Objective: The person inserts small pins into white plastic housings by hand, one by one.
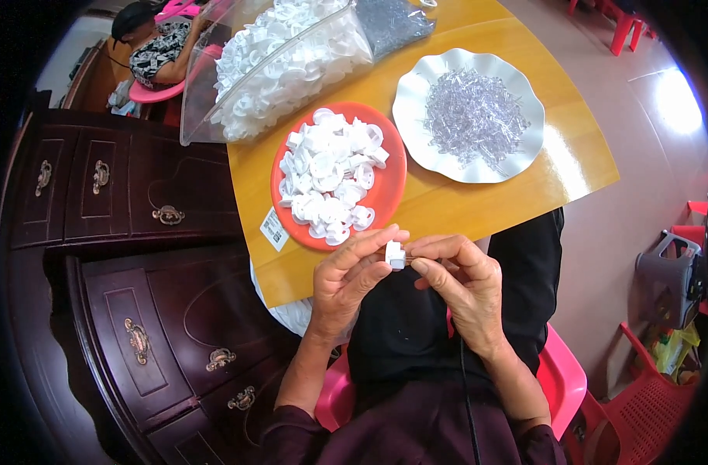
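White plastic: the part [396,256] sits pinched in the left hand [348,275], just left of the right hand [461,280], whose grip I cannot tell. Ahead on the worktop [462,209], the red plate [399,167] lies left of the dish [532,116].

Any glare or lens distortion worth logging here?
Head view: glare whitens patches of the yellow table and the floor; head view: fisheye curves edges of the dark cabinet; head view: detail on the small white piece is too small to tell.
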Action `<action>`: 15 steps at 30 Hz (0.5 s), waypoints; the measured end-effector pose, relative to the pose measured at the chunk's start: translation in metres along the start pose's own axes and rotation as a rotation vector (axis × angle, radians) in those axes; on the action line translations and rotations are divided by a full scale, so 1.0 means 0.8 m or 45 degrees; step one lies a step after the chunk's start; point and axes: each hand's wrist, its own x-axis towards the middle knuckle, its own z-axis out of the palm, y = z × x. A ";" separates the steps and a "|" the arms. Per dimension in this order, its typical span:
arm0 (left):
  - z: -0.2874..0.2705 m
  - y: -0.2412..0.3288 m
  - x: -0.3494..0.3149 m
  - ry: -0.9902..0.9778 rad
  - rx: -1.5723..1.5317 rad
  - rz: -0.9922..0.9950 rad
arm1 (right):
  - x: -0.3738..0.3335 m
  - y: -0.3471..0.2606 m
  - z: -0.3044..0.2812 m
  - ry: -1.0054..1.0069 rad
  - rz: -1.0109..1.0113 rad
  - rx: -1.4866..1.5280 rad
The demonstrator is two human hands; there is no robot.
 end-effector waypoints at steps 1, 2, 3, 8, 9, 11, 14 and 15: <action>-0.002 -0.002 -0.001 0.003 0.003 -0.007 | 0.000 0.001 0.000 -0.009 0.010 0.012; -0.003 -0.003 -0.002 0.004 0.004 -0.015 | 0.000 0.002 0.000 -0.016 0.021 0.022; -0.003 -0.003 -0.002 0.003 0.003 -0.015 | -0.001 0.002 0.000 -0.015 0.021 0.021; -0.006 -0.004 -0.002 0.001 -0.068 -0.092 | -0.001 0.001 0.000 -0.016 0.034 0.016; -0.007 -0.005 -0.002 0.001 -0.068 -0.092 | -0.002 0.001 0.000 -0.016 0.034 0.015; -0.008 -0.007 -0.003 -0.011 -0.068 -0.087 | -0.002 0.002 -0.001 -0.022 0.086 0.031; -0.009 -0.006 -0.003 -0.013 -0.061 -0.093 | -0.001 0.000 -0.003 -0.037 0.111 -0.005; -0.009 -0.005 -0.003 -0.013 -0.060 -0.093 | -0.002 0.000 -0.003 -0.037 0.110 -0.004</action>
